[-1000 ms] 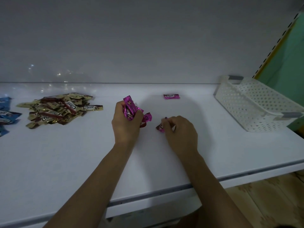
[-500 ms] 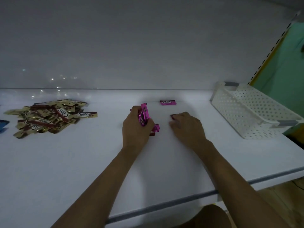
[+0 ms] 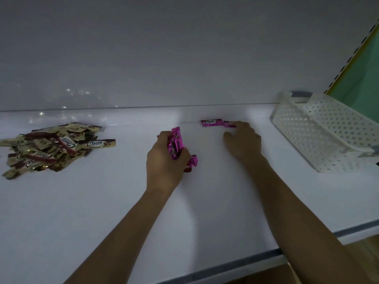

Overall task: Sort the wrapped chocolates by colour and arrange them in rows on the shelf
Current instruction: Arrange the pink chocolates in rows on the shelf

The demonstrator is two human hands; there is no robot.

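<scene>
We are only beginning the pink row. Our left hand [image 3: 166, 162] is gripping a bunch of pink chocolates [image 3: 176, 143], the fingers curled round it, low over the middle of the shelf [image 3: 102, 201]. Our right hand [image 3: 244, 143] is reaching to the back of the shelf. It is laying its straight fingers on a second pink chocolate [image 3: 228, 124], with the thumb standing apart from it. This piece is lying just beside the first pink chocolate [image 3: 211, 122], end to end, close to the back wall [image 3: 184, 58]. So two pieces are forming the start of a row, and, as we judge, the second one is not yet released.

The gold chocolates [image 3: 55, 148] are lying in a loose heap at the left, well apart from both hands. They are gathered by colour but not put in rows. The white basket [image 3: 320, 128] is standing at the right, and we cannot tell if anything is inside.

We are judging that most of the work is waiting: first the bunch in the left hand, then the whole gold heap.
</scene>
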